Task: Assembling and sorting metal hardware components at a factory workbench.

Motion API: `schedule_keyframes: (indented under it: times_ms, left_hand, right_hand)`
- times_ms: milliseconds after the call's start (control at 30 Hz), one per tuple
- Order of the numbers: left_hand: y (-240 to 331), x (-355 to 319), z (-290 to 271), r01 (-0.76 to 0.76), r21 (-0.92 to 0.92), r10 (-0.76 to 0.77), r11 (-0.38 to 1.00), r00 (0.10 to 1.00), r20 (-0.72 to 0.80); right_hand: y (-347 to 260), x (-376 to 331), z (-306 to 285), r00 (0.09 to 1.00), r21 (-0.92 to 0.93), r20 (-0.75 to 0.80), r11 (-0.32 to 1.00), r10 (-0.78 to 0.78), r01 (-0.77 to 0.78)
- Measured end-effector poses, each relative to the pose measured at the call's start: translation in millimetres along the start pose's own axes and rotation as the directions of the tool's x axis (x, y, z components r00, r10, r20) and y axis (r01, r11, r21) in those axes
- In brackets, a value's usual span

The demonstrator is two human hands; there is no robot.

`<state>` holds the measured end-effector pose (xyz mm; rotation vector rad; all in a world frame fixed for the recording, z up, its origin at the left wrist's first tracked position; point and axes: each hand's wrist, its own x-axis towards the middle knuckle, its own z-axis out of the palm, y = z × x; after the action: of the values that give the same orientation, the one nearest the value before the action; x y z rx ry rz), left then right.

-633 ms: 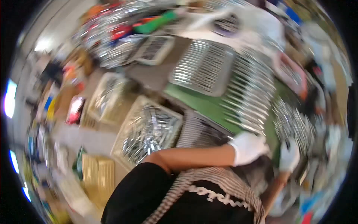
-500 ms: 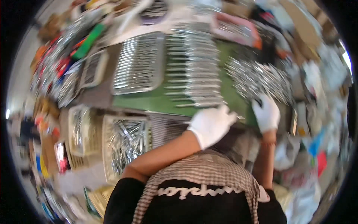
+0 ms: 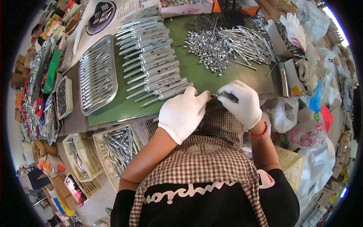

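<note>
Where both white-gloved hands meet in the head view, at the near edge of the desk (image 3: 73,125), a small metal piece (image 3: 213,96) sits between their fingertips. The left hand (image 3: 183,115) pinches it between thumb and fingers; the right hand (image 3: 242,104) is curled round a dark piece (image 3: 231,97), its fingertips at the metal piece's right side.

As for writing, pale script crosses the person's black shirt (image 3: 211,208), upside down and partly covered by the checked apron (image 3: 204,168). A dark oval label (image 3: 101,17) with pale characters is printed on a white sheet at the far left, with lines of small dark text beside it. A white plastic bag (image 3: 291,138) at the right bears a red round emblem and red characters.

The small metal piece's long axis seems to run left to right; which end is its front cannot be told, since gloves hide most of it. The dark piece slants down to the right. On the green mat (image 3: 245,81), a row of metal tubes (image 3: 155,62) lies with thin tips pointing left and slightly nearward, beyond the left hand. Small nuts (image 3: 210,49) and thin rods (image 3: 251,45) lie heaped beyond the right.
</note>
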<state>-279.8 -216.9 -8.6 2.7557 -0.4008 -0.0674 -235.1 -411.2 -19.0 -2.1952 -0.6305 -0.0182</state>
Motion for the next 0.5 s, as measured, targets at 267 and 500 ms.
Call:
schedule_keyframes:
  times_ms: [267, 500]
  left_hand:
    - [-2, 2, -1, 0.008, -0.022, -0.008, 1.000, 1.000, 0.018]
    - [-4, 0, 1, -0.027, 0.003, 0.027, 1.000, 1.000, 0.002]
  right_hand:
    - [0, -4, 17, 0.998, -0.128, -0.048, 0.991, -0.042, 0.035]
    - [-7, -2, 15, 0.999, -0.132, 0.003, 0.990, 0.052, -0.051]
